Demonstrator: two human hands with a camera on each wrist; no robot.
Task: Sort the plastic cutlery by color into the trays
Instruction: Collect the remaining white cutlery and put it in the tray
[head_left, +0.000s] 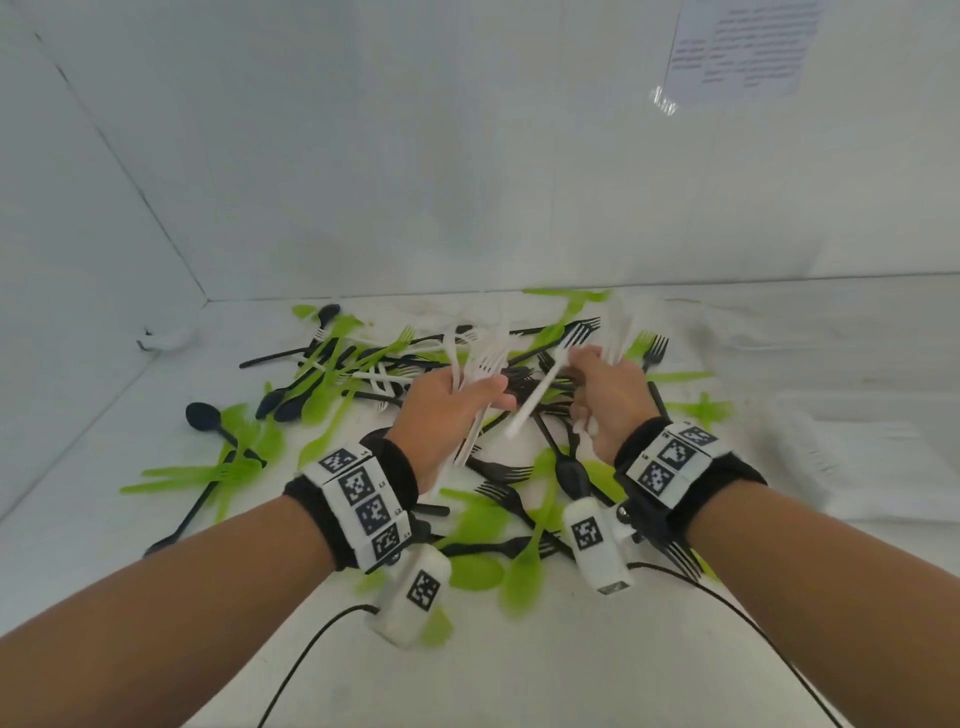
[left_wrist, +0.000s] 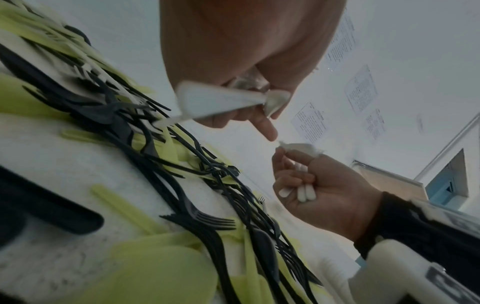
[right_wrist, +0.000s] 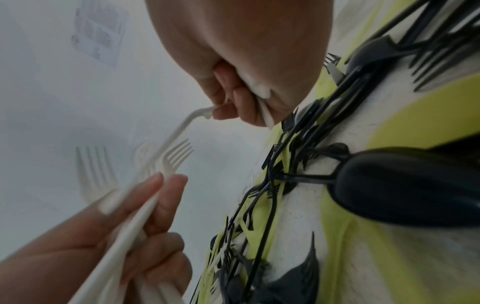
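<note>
A tangled pile of green (head_left: 322, 400), black (head_left: 504, 470) and white plastic cutlery covers the white table. Both hands hover over its middle. My left hand (head_left: 457, 400) grips a bundle of white forks (head_left: 483, 364), tines pointing away; the same bundle (right_wrist: 135, 226) shows in the right wrist view. My right hand (head_left: 605, 395) grips another bunch of white cutlery (head_left: 621, 332), whose handle ends (left_wrist: 303, 192) stick out below its curled fingers. Its fingertips also pinch one white fork (head_left: 545, 387) that slants down toward the left hand.
White walls close the table at the back and left, meeting in a corner. A printed sheet (head_left: 748, 47) hangs on the back wall. A pale tray-like shape (head_left: 841, 447) lies at the right, hard to make out. Black cables (head_left: 311, 649) run from both wrist cameras toward me.
</note>
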